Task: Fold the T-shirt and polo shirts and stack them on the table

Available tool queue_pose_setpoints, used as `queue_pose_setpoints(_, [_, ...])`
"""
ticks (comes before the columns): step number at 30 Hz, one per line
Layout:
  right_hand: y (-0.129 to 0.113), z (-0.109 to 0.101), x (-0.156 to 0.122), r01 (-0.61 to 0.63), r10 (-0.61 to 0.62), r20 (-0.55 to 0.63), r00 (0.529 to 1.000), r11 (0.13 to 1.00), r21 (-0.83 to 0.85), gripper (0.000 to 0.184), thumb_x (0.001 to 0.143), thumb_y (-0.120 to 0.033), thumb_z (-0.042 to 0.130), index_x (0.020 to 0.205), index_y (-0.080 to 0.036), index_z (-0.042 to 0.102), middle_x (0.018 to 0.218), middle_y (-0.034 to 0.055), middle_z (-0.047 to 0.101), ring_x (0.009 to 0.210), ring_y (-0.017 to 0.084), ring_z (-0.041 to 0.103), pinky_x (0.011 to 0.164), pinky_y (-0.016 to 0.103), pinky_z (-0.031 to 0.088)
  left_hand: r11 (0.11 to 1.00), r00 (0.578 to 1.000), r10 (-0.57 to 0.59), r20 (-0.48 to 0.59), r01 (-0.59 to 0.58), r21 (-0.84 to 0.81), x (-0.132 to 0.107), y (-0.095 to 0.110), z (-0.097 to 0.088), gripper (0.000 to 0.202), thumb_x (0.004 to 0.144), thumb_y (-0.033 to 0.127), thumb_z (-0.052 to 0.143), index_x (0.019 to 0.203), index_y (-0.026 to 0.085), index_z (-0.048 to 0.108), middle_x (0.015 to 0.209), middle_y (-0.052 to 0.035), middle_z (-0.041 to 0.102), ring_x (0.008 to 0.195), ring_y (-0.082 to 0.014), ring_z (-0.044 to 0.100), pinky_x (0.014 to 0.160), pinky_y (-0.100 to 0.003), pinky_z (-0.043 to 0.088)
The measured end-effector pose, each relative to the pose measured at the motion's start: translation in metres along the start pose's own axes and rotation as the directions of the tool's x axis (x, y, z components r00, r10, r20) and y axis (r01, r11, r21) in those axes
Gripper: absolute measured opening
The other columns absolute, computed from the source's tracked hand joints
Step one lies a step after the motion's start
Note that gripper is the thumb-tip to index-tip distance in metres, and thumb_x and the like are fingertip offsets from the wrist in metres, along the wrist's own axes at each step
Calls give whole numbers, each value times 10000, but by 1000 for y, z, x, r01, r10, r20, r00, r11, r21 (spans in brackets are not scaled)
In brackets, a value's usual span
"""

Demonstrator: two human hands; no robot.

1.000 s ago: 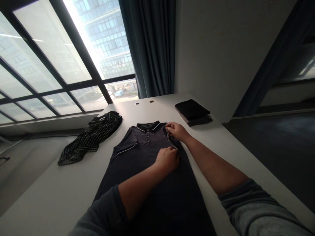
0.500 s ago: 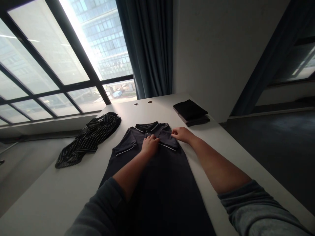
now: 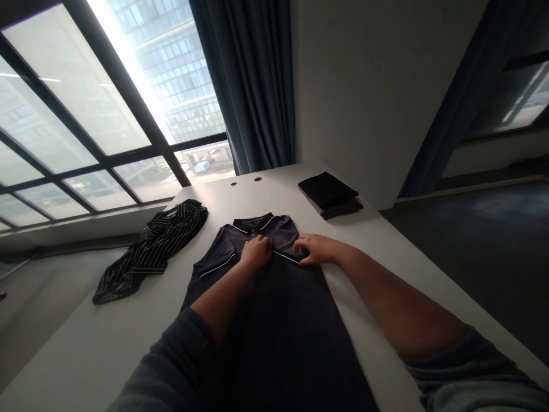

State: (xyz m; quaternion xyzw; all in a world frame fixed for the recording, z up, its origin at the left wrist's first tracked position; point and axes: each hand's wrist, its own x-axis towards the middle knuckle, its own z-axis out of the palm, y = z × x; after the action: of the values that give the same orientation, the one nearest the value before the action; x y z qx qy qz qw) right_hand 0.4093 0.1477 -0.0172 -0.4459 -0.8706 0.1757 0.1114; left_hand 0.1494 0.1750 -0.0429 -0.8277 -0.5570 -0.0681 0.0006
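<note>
The right hand (image 3: 318, 250) lies open beside the white-trimmed sleeve (image 3: 285, 257) folded across the dark polo shirt (image 3: 278, 337). The left hand (image 3: 256, 253) rests curled on the chest; whether it grips cloth, I cannot tell.

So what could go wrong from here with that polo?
The white-tipped sleeve edge across the chest of the dark polo shirt sits between the left hand and right hand; it might slip out of line if either lifts. The left forearm also lies over the shirt's body, so dragging it could rumple the fabric.
</note>
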Motion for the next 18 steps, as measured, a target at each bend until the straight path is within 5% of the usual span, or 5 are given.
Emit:
queue_pose_setpoints(5, [-2, 26, -26, -256, 246, -244, 938, 967, -7, 448, 811, -244, 789, 1244, -180, 699, 1157, 110, 723, 1057, 257, 664, 954, 328, 481, 999, 999, -29, -23, 29, -34, 50, 15, -12, 241, 1034, 384, 525, 1165, 271, 691, 1188, -85, 726, 1124, -269, 678, 992, -377, 464])
queue_pose_setpoints(12, [-1, 32, -26, -312, 303, -237, 923, 950, 0, 544, 815, -112, 666, 1357, -167, 665, 1115, 89, 771, 1083, 257, 679, 956, 302, 462, 999, 999, -43, 29, 44, -29, 133, 68, -3, 324, 995, 336, 608, 1267, 194, 710, 1336, -195, 673, 1259, -334, 640, 1069, -441, 467])
queue_pose_setpoints(18, [-5, 31, -22, -391, 386, -219, 896, 920, 22, 311, 880, -182, 649, 1177, -193, 740, 1054, 77, 778, 960, 229, 700, 784, 273, 449, 986, 987, -139, 86, 146, -86, 167, 82, 17, 237, 958, 160, 624, 1128, 86, 772, 1195, -274, 732, 1248, -360, 665, 1045, -443, 487])
